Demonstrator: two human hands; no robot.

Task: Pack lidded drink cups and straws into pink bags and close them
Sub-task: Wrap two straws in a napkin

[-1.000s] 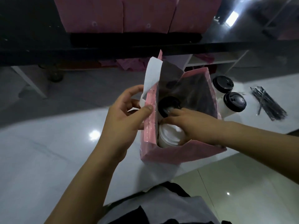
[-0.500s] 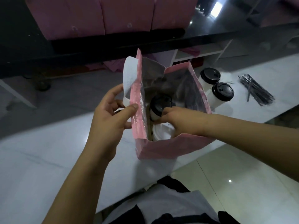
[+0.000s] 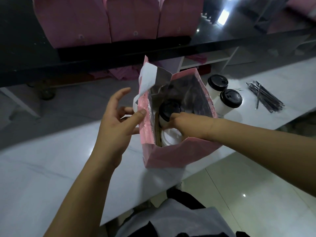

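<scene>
An open pink bag (image 3: 172, 154) with a silver lining stands at the white counter's near edge. Inside it are a black-lidded white cup (image 3: 168, 109) and a white-lidded cup (image 3: 168, 140). My right hand (image 3: 186, 124) reaches into the bag, its fingers curled round the black-lidded cup just under the lid. My left hand (image 3: 118, 124) is at the bag's left wall, thumb pressed on the pink rim, fingers spread on the outside. Two more black-lidded cups (image 3: 227, 98) stand just right of the bag. A bundle of wrapped straws (image 3: 265, 98) lies further right.
Several closed pink bags (image 3: 109, 19) stand in a row on the dark shelf behind. The white counter (image 3: 51, 168) runs left and right; its edge drops to a tiled floor (image 3: 248, 185) at the lower right. A white strip (image 3: 147, 79) hangs at the bag's left flap.
My right hand has slid deeper beside the black-lidded cup. My left hand's fingers have spread away from the bag's left wall, thumb staying on the rim.
</scene>
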